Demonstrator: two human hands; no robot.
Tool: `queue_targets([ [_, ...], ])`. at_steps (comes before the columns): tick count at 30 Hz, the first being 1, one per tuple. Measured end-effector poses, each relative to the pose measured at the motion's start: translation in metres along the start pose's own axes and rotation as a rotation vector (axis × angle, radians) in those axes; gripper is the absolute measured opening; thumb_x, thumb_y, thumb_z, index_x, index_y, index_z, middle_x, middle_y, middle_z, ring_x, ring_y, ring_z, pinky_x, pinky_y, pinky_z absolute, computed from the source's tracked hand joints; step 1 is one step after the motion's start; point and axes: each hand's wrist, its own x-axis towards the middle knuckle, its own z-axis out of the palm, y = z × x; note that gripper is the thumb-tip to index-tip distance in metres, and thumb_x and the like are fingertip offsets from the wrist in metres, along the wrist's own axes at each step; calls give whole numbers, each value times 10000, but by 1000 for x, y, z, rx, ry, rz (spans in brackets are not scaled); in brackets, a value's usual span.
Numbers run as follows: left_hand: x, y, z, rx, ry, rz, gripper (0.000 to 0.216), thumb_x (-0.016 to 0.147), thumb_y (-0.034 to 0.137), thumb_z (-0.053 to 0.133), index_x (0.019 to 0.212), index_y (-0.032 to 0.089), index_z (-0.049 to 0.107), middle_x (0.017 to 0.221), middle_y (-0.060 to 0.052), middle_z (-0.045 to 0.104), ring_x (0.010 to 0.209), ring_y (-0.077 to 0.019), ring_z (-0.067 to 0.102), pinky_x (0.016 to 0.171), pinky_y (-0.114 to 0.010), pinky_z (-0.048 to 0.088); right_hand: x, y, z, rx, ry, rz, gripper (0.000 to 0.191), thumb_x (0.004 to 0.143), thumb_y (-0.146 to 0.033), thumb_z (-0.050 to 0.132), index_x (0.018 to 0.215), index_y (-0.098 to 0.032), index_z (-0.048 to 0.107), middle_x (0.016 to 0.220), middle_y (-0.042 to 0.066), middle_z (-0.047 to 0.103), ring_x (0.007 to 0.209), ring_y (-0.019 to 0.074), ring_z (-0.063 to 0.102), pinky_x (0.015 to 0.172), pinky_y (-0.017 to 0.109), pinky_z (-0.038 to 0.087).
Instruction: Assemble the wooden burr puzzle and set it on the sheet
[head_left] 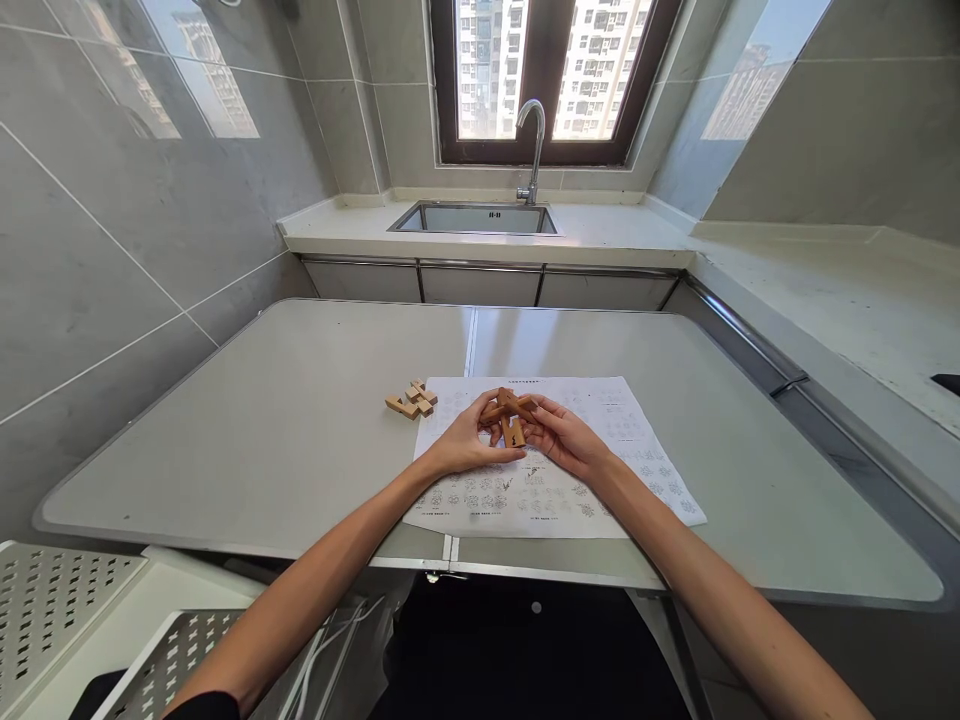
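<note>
Both hands meet over the printed sheet point(600, 450) near the middle of the table point(300, 430), sharing a part-built wooden puzzle point(510, 412). The left hand point(466, 445) closes on it from the left, the right hand point(564, 438) from the right, so it sits squarely between the two grips. One notched bar hangs down towards the person (its exact seating is hard to make out). Loose wooden pieces point(412, 398) lie just off the sheet's far left corner, nearer the left hand.
</note>
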Motion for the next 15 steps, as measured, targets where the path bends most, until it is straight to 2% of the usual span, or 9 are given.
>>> queue_targets([
  [7, -1, 2, -1, 102, 34, 43, 780, 728, 373, 901, 1399, 227, 531, 930, -16, 625, 811, -165, 590, 801, -303, 508, -1, 0, 1, -66, 33, -22, 379, 830, -398, 865, 1141, -225, 734, 961, 35, 747, 760, 134, 678, 780, 290, 578],
  [15, -2, 7, -2, 159, 48, 50, 694, 741, 390, 880, 1334, 211, 567, 831, 15, 603, 781, -168, 588, 778, -302, 506, 0, 0, 3, -110, 45, -20, 395, 818, -431, 870, 1106, -212, 710, 767, -3, 693, 640, 112, 614, 682, 262, 534],
])
